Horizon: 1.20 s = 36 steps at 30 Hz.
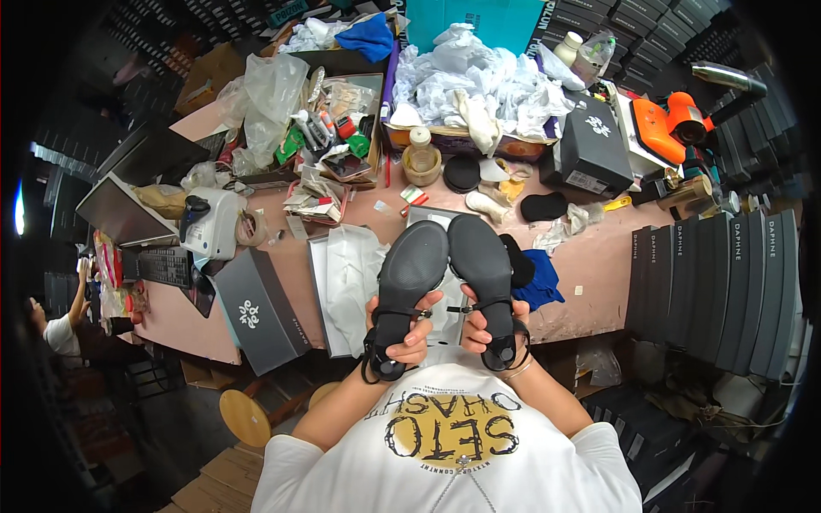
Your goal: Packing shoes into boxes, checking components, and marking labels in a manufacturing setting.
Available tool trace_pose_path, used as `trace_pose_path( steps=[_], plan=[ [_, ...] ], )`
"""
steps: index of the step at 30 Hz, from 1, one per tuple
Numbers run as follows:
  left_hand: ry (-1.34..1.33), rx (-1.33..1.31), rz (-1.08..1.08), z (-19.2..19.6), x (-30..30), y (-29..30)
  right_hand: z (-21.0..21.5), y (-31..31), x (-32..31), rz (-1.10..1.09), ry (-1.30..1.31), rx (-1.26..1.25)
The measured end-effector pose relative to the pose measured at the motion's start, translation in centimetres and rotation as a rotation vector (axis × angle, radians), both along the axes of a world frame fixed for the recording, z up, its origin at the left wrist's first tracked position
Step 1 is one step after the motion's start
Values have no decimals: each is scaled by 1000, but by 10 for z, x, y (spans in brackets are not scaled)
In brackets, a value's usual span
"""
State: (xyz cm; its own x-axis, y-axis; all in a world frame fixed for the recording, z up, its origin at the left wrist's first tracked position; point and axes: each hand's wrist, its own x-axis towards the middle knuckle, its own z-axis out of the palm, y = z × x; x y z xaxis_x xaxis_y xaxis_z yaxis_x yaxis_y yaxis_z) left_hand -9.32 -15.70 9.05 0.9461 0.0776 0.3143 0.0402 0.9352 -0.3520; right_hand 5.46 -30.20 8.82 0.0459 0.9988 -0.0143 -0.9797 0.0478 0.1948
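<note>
Two black heeled sandals with thin straps are held up side by side in front of me, soles facing up and toes pointing away. My left hand [410, 335] is closed around the left sandal [412, 267] near its heel. Around the other, the right sandal [480, 256], my right hand [492, 329] is closed in the same way. Their toe ends touch or nearly touch. Behind them on the table lies an opened grey shoebox [318, 282] with white tissue paper [352, 269] in it, partly hidden by the sandals.
A dark lidded shoebox [261, 309] leans at the table's left front. Several grey shoeboxes [718, 291] stand in a row at right. Crumpled white paper [475, 81] fills a carton at the back. A blue cloth [537, 280] lies right of the sandals. At far left another person [64, 332] is visible.
</note>
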Motion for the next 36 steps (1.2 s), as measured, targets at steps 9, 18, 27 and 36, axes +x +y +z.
trace_pose_path(
  steps=[9,18,27,36],
  plan=[
    [-57,97,31,1,-8,3,1,6,6,82,-136,20],
    [-28,155,9,4,-15,-2,-1,-2,5,99,-74,114],
    [855,972,-87,-27,-12,4,-24,-33,41,-21,-282,-223],
    [1353,2701,372,-52,1,150,9,-51,40,294,-980,-558]
  ],
)
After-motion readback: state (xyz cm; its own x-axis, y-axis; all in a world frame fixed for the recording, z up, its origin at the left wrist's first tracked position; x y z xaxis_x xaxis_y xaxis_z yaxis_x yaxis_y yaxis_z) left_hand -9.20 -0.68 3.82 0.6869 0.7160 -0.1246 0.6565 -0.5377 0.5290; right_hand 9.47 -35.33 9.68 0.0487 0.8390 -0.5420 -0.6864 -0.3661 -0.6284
